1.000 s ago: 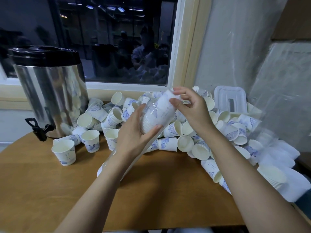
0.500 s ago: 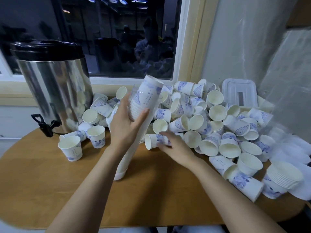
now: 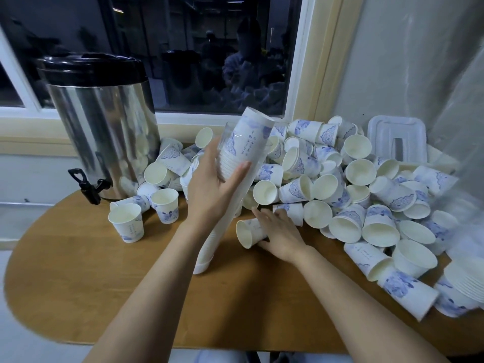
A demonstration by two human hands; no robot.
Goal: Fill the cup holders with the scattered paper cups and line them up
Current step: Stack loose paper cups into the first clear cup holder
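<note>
A left hand (image 3: pixel 212 191) grips a tilted clear holder (image 3: pixel 246 142), its foot braced on the table (image 3: pixel 78 284) and mouth angled up for loading, while the right hand (image 3: pixel 279 233) curls around a loose cup (image 3: pixel 245 233) lying sideways at the pile (image 3: pixel 340 184) edge.

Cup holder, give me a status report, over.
Left hand grips cup holder, tilted, base on table. Right hand holds loose cup lying on its side. Cup pile crowds right, nothing blocking.
</note>
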